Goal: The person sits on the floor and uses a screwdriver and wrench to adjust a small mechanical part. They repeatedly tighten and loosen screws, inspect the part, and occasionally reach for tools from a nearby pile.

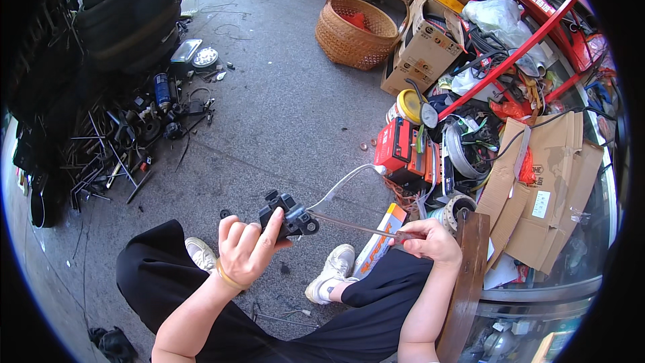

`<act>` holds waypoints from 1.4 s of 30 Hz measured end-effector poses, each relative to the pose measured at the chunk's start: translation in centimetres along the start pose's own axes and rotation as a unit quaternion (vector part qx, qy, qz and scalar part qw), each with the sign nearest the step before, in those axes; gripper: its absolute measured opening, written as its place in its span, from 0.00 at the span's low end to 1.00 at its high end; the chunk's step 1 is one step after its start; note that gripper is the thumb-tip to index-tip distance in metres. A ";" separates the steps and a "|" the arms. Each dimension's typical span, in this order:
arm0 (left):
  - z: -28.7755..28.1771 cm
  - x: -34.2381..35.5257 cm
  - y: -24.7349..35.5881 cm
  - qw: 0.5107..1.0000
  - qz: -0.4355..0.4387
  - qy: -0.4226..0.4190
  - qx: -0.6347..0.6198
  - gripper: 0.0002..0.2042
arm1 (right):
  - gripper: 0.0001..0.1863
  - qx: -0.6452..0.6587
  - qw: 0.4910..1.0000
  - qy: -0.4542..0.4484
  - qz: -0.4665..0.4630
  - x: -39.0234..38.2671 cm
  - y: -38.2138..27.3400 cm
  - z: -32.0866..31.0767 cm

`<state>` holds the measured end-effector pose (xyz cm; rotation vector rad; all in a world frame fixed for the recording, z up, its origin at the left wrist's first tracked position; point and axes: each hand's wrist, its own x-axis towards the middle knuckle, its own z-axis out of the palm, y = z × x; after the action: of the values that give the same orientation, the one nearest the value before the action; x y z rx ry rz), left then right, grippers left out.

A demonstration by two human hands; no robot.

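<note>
My left hand (247, 249) grips a black plastic part (289, 215) with mounting lugs, held above the floor between my legs. My right hand (430, 242) is closed around the handle of a long screwdriver (356, 226), its thin shaft reaching left to the black part; whether the tip is seated in it I cannot tell. A pale cable (346, 179) curves behind the part toward a red battery (393, 146) on the right. An orange-and-white long box (377, 242) lies beyond the screwdriver, near my shoe (332, 269).
Stacked tires (127, 7) and scattered metal tools (117, 148) are at left. A wicker basket (356, 47), cardboard boxes (416, 47), a red rack (510, 47) with clutter and flattened cardboard (551, 208) line the right. A wooden bench edge (463, 275) is beside my right arm.
</note>
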<state>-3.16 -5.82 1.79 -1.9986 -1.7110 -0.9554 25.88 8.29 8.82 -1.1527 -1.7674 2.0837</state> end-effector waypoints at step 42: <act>17.7 -20.8 -7.9 0.669 -0.661 -0.334 -0.054 0.22 | 0.15 -0.104 0.988 0.022 0.111 7.1 0.3 3.4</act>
<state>-6.99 -7.99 -26.28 -0.7968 -3.7262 -0.5575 18.89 9.79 5.42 -1.5026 -1.9521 2.0073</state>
